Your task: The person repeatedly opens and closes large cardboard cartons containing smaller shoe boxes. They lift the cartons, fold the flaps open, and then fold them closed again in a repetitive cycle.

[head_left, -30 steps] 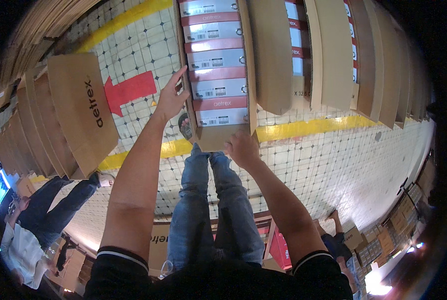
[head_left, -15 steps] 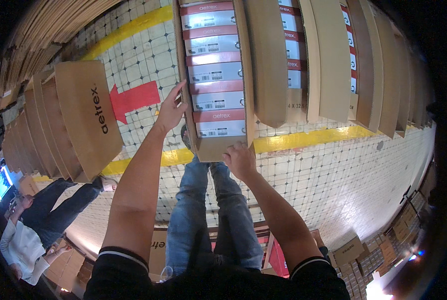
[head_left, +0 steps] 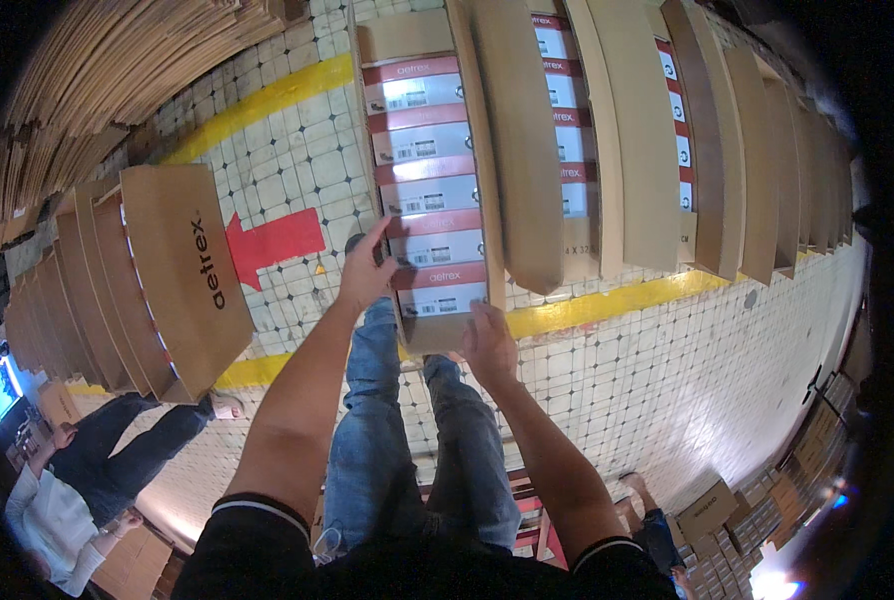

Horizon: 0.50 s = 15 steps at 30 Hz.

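Note:
Below me stands a long open cardboard carton (head_left: 407, 38), holding a row of several white and pink-red shoe boxes (head_left: 433, 248). My left hand (head_left: 367, 275) is closed over the carton's left wall, thumb and forefinger reaching inward beside the boxes. At the near right corner, my right hand (head_left: 491, 345) has its fingers curled over the carton's edge. Its fingertips lie close to the nearest shoe box. The parts of both hands outside the walls are partly hidden.
More open cartons (head_left: 532, 150) with shoe boxes stand close on the right. Further cartons (head_left: 182, 265) are lined up at left, near a red floor arrow (head_left: 277, 245). Flattened cardboard (head_left: 87, 90) is stacked far left. One person (head_left: 67, 500) is at lower left, another (head_left: 657, 530) at lower right.
The view has shifted, so the carton and floor appear lower and the carton's far inner wall shows. My right hand has moved toward the near right corner; my left stays on the left wall.

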### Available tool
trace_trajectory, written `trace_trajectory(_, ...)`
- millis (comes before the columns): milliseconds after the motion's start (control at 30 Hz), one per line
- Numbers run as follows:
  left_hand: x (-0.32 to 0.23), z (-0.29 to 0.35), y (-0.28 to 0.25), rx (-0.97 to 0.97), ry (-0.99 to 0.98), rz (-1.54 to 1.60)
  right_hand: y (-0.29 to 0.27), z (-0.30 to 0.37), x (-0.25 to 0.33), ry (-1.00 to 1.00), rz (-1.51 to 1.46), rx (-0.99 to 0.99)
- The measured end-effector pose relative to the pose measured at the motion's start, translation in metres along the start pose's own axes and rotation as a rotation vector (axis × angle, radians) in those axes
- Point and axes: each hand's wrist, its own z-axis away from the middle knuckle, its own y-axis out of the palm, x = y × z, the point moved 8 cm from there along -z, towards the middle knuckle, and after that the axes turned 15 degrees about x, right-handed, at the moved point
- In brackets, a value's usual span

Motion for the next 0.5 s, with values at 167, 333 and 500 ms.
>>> trace_trajectory(167,-0.069,0.016,0.012,-0.391,0.150,-0.789,-0.039,-0.046,0.015,0.036,0.104,-0.263)
trace_trajectory(333,-0.056,-0.099,0.037,-0.090,0.049,-0.008,-0.027,-0.102,-0.025,0.365,-0.049,-0.046)
trace_trajectory(500,-0.002,-0.245,-0.025,-0.179,-0.247,0.872,-0.025,-0.102,-0.060,0.646,0.096,0.039)
